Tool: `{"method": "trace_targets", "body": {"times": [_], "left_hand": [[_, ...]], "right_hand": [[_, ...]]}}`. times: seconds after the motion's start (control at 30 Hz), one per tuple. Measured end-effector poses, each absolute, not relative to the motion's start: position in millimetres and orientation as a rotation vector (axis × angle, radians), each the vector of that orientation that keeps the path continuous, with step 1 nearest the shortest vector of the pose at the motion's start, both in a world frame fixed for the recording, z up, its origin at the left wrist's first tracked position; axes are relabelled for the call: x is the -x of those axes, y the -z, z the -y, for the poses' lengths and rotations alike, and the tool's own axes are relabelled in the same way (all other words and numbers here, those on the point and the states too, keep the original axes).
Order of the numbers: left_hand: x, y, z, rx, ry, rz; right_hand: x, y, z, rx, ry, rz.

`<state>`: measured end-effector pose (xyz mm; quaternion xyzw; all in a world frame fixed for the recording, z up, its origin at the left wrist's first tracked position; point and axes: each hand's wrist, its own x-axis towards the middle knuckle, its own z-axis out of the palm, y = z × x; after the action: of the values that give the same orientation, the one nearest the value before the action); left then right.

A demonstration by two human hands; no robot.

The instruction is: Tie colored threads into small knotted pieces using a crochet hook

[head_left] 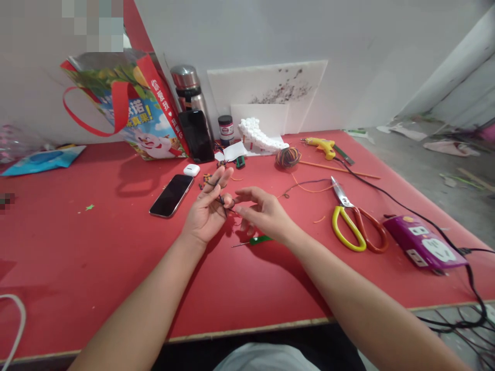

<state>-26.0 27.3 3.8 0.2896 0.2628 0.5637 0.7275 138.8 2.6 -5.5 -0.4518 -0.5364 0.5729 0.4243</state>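
My left hand (204,214) is raised over the red table, palm partly up, with a dark strand of yarn (221,201) looped around its fingers. Its thumb and fingers are closed on the strand. Close by on the right, my right hand (268,212) has its thumb and forefinger bent together at the strand's end. Below it lies a thin metal hook with a green handle (260,240), partly hidden by that hand. A multicoloured ball of yarn (288,157) sits further back, and a loose strand trails from it across the table.
Scissors (350,219) with yellow and red handles and a purple box (425,242) are on the right. Behind them lies a yellow glue gun (323,147) with a black cord. A phone (172,196) lies left; a shopping bag (135,113) and a flask (189,85) stand behind.
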Motion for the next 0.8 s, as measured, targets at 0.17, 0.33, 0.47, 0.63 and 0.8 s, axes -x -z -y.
{"method": "trace_targets", "body": {"times": [0.17, 0.33, 0.47, 0.63, 0.8], "left_hand": [[24.2, -4.4, -28.9, -0.577, -1.269, -0.587], [22.2, -4.1, -28.7, -0.535, -1.275, -0.587], [21.7, -3.1, -27.7, -0.535, -1.247, -0.549], [21.8, -4.9, -27.4, -0.512, -1.248, -0.546], [22.4, -7.0, -28.2, -0.492, -1.260, -0.542]], "right_hand": [[-135.0, 7.1, 1.8, 1.275, -1.008, 1.564], [-129.4, 6.4, 3.2, 1.271, -1.340, 1.442], [-124.6, 10.3, 0.5, 1.187, -1.553, 1.286], [-126.6, 18.0, -2.0, 1.174, -1.491, 1.420], [-126.4, 15.5, -1.6, 1.118, -1.560, 1.324]]}}
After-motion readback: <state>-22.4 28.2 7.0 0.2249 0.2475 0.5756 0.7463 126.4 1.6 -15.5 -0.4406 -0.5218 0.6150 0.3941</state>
